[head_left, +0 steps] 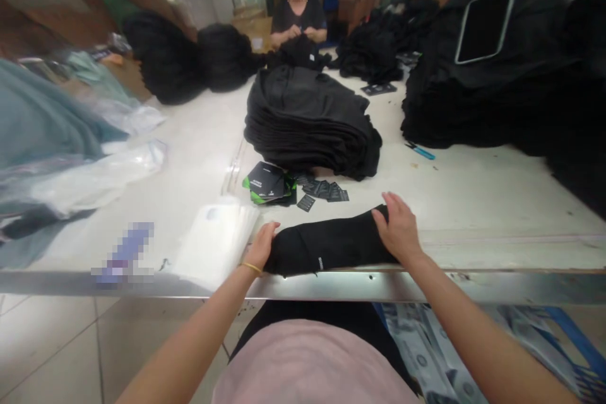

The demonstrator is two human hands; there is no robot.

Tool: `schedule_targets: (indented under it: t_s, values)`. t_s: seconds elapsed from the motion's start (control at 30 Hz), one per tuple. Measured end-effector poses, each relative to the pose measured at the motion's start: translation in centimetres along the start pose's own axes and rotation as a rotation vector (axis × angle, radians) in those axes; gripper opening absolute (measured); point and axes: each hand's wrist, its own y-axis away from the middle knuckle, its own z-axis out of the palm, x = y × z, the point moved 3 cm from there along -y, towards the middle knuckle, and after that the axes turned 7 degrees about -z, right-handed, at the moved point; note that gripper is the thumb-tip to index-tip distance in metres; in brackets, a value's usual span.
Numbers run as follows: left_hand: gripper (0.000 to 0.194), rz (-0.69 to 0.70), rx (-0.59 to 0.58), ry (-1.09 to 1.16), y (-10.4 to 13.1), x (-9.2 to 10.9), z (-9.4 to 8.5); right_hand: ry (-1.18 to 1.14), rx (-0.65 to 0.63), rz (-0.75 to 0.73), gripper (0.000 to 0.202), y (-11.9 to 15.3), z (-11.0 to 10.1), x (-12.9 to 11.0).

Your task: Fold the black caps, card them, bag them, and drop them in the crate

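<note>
A black garment (pixel 331 240), folded into a long strip with a small pale print on its front, lies at the table's near edge. My left hand (pixel 262 246), with a yellow band at the wrist, grips the strip's left end; some of its fingers are hidden. At the other end, my right hand (pixel 401 227) has the far corner between its thumb and fingers. Just beyond the strip are black-and-green cards (pixel 267 182) in a pile and several small black labels (pixel 326 189). Thin white sheets or bags (pixel 213 237) lie beside my left hand.
A tall stack of black garments (pixel 307 113) stands mid-table. Blue thread snips (pixel 420 151) lie right of it, near a larger black pile (pixel 473 95) bearing a tablet-like framed object (pixel 486 25). Clear plastic (pixel 104 177) covers the left side. A co-worker (pixel 298 12) handles black cloth opposite.
</note>
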Motion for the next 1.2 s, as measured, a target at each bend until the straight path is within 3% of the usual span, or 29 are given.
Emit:
schedule_targets:
  t_s: [0.1, 0.2, 0.27, 0.33, 0.4, 0.47, 0.53, 0.57, 0.63, 0.73, 0.8, 0.9, 0.97, 1.1, 1.2]
  values:
    - [0.039, 0.047, 0.023, -0.164, 1.6, -1.7, -0.1, 0.062, -0.224, -0.212, 0.042, 3.0, 0.6, -1.4]
    - [0.032, 0.049, -0.014, -0.382, 2.7, -2.4, -0.8, 0.113, -0.412, -0.269, 0.043, 5.0, 1.2, -0.3]
    - [0.031, 0.066, -0.062, -0.511, 2.7, -2.5, -1.6, 0.099, -0.469, -0.298, 0.044, 5.1, 1.3, 0.5]
    - [0.033, 0.086, -0.055, -0.602, 2.2, -2.2, -2.7, 0.079, -0.426, -0.306, 0.044, 4.9, 0.8, 0.2]
    - [0.032, 0.119, 0.005, -0.623, 1.6, -1.1, -3.4, 0.032, -0.323, -0.333, 0.047, 5.1, 0.0, -2.2]
    - [0.030, 0.208, 0.021, -0.555, 0.8, 1.0, -2.7, -0.070, -0.279, -0.462, 0.050, 6.0, -0.4, -6.4]
    - [0.028, 0.342, -0.100, -0.425, 0.1, 3.7, -0.3, -0.179, -0.340, -0.618, 0.049, 7.5, -0.1, -11.2]
    - [0.027, 0.414, -0.215, -0.357, -0.1, 5.1, 1.5, -0.206, -0.354, -0.619, 0.048, 8.1, 0.3, -13.1]
    - [0.027, 0.525, -0.464, -0.278, -0.4, 7.3, 5.2, -0.257, -0.351, -0.524, 0.041, 9.1, 1.1, -15.4]
    - [0.027, 0.591, -0.679, -0.395, -0.5, 8.4, 9.2, -0.498, -0.304, -0.259, 0.032, 9.9, 1.2, -15.3]
    - [0.029, 0.589, -0.712, -0.457, -0.4, 7.7, 9.9, -0.770, -0.264, 0.091, 0.028, 10.1, 0.4, -13.2]
    - [0.039, 0.576, -0.714, -0.419, 0.4, 6.0, 8.9, -1.199, -0.092, 0.857, 0.019, 10.6, -0.6, -8.9]
    - [0.040, 0.577, -0.684, -0.444, 1.4, 4.9, 8.0, -1.360, -0.008, 1.170, 0.016, 10.6, -0.8, -6.9]
    - [0.036, 0.606, -0.476, -0.472, 3.8, 3.6, 8.3, -1.435, -0.088, 1.263, 0.018, 10.2, -0.9, -5.4]
    - [0.034, 0.542, -0.195, -0.439, 4.9, 3.4, 9.3, -1.157, -0.033, 1.130, 0.035, 10.7, -2.2, -4.9]
